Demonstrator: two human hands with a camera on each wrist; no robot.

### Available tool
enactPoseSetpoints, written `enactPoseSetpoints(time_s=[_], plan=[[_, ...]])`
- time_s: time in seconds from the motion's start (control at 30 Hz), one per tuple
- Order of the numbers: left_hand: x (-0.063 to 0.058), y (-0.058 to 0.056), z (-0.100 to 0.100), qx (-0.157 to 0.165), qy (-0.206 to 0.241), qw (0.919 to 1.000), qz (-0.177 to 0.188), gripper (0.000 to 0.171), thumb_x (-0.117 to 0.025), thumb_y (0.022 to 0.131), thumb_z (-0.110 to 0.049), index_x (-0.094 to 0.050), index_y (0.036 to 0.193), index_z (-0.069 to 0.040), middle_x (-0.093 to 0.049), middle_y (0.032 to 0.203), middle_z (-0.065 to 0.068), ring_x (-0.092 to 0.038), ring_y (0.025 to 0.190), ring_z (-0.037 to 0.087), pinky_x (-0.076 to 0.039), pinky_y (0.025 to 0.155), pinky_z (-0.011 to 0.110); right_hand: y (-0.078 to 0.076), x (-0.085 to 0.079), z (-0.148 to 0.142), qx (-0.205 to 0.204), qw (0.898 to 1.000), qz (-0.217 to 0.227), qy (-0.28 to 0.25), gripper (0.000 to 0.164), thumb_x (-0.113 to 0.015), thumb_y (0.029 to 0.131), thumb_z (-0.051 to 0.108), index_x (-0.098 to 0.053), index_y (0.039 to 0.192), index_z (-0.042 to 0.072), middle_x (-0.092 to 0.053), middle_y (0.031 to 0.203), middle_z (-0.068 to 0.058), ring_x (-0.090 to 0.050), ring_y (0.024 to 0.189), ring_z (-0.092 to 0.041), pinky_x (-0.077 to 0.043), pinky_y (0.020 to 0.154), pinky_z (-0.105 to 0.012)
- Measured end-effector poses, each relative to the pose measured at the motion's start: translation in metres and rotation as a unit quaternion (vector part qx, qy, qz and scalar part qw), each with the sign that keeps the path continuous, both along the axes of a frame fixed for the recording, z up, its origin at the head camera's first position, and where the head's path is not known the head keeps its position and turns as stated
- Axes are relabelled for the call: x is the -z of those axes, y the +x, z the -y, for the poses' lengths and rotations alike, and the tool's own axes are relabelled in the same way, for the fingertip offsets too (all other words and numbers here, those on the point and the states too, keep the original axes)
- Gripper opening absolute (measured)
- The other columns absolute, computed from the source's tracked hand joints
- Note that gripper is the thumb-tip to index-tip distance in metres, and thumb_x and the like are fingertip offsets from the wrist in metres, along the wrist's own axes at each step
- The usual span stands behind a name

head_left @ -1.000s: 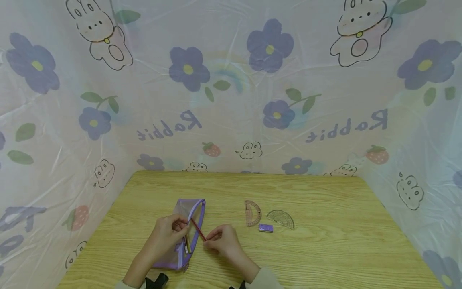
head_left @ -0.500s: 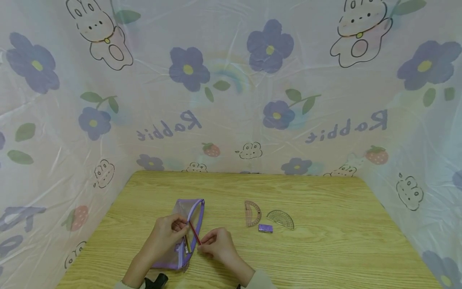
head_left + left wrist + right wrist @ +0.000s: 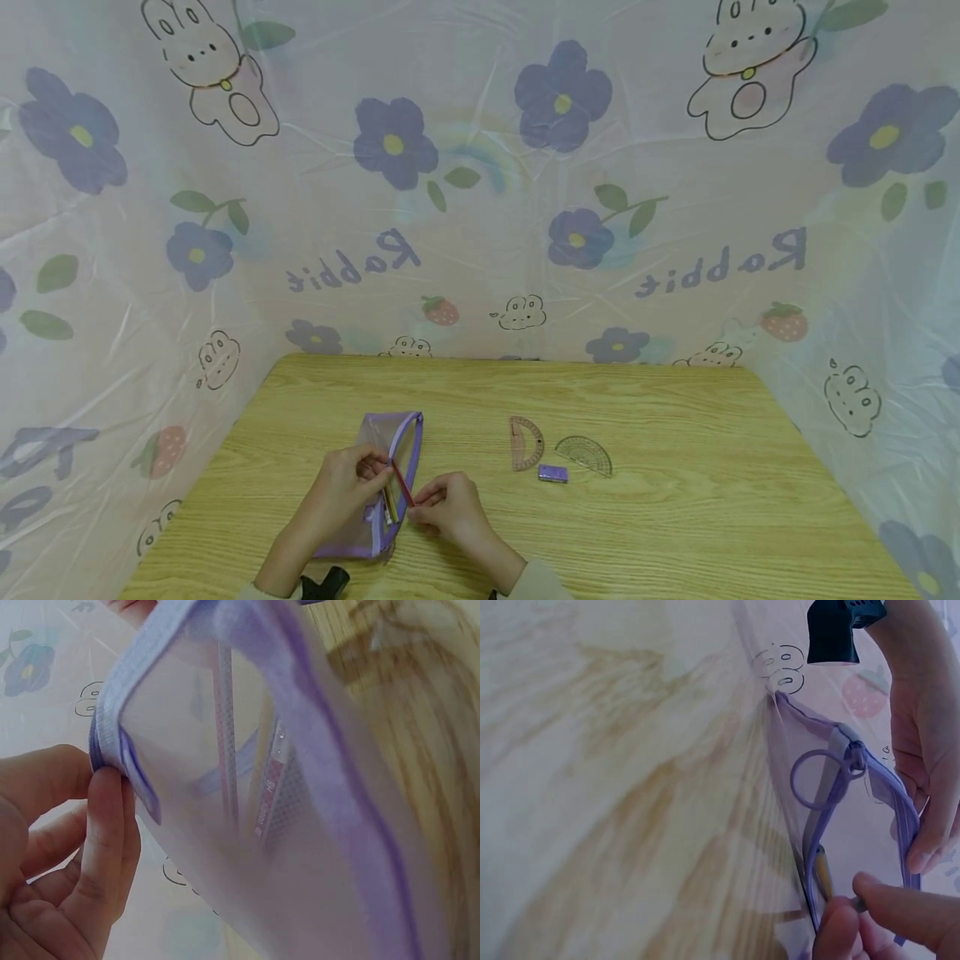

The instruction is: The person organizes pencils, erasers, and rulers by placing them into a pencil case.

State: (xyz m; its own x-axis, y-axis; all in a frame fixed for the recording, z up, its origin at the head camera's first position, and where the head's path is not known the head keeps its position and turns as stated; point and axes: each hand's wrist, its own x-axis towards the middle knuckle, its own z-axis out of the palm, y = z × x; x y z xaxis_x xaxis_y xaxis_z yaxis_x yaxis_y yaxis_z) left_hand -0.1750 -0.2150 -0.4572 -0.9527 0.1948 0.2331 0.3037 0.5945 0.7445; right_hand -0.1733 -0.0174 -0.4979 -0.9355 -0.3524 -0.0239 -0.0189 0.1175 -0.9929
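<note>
A purple see-through mesh pencil case (image 3: 345, 543) lies unzipped on the left part of the table. My left hand (image 3: 348, 485) pinches the zipped edge of its mouth, holding it apart, as the left wrist view shows with the thumb and fingers (image 3: 105, 840). Between the fingertips of my right hand (image 3: 459, 510) is the end of a slim red pencil (image 3: 402, 485), slanting into the mouth. Its shaft (image 3: 225, 727) shows inside the case in the left wrist view, beside another pencil (image 3: 268, 787) marked HB. Only a grey tip of it shows in the right wrist view.
Right of the hands lie a pinkish clear protractor (image 3: 527, 444), a second clear protractor (image 3: 587, 454) and a purple eraser-like block (image 3: 552, 474). A ring pull (image 3: 814, 780) hangs from the case's zip. Printed cloth (image 3: 480, 208) surrounds the wooden table (image 3: 675, 533).
My right hand has moved left toward the case, and the red pencil has slid further into its mouth. The left hand keeps its hold on the edge.
</note>
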Motion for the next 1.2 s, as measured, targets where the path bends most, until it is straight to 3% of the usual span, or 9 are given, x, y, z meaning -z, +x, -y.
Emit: enactPoseSetpoints(time_s=[0.23, 0.83, 1.2], plan=[[0.0009, -0.0004, 0.0016, 0.003, 0.003, 1.0000, 0.000, 0.005, -0.073, 0.089, 0.000, -0.070, 0.093, -0.001, -0.067, 0.082, 0.004, -0.063, 0.072, 0.009, -0.057, 0.065, 0.021, 0.0011, -0.0014, -0.0006, 0.009, 0.999, 0.021, -0.029, 0.009, -0.077, 0.078, -0.014, -0.069, 0.081, -0.011, -0.067, 0.067, -0.013, -0.066, 0.055, -0.023, -0.058, 0.050, -0.028], [0.0015, -0.0005, 0.0016, -0.001, -0.008, 0.9999, -0.013, 0.007, -0.074, 0.088, 0.001, -0.070, 0.093, 0.001, -0.067, 0.080, 0.001, -0.063, 0.070, 0.007, -0.056, 0.064, 0.020, -0.0003, 0.0009, -0.0007, 0.029, 0.998, 0.046, -0.043, 0.014, -0.077, 0.074, -0.017, -0.069, 0.084, -0.012, -0.067, 0.068, -0.013, -0.067, 0.056, -0.023, -0.059, 0.051, -0.032], [-0.0007, 0.0020, 0.0017, -0.009, 0.001, 1.0000, 0.002, 0.007, -0.074, 0.088, 0.001, -0.070, 0.094, 0.001, -0.067, 0.081, 0.003, -0.063, 0.071, 0.008, -0.057, 0.065, 0.020, -0.0006, -0.0010, -0.0007, 0.031, 0.997, 0.048, -0.044, 0.013, -0.076, 0.075, -0.018, -0.069, 0.084, -0.013, -0.067, 0.068, -0.014, -0.068, 0.056, -0.025, -0.059, 0.051, -0.031]])
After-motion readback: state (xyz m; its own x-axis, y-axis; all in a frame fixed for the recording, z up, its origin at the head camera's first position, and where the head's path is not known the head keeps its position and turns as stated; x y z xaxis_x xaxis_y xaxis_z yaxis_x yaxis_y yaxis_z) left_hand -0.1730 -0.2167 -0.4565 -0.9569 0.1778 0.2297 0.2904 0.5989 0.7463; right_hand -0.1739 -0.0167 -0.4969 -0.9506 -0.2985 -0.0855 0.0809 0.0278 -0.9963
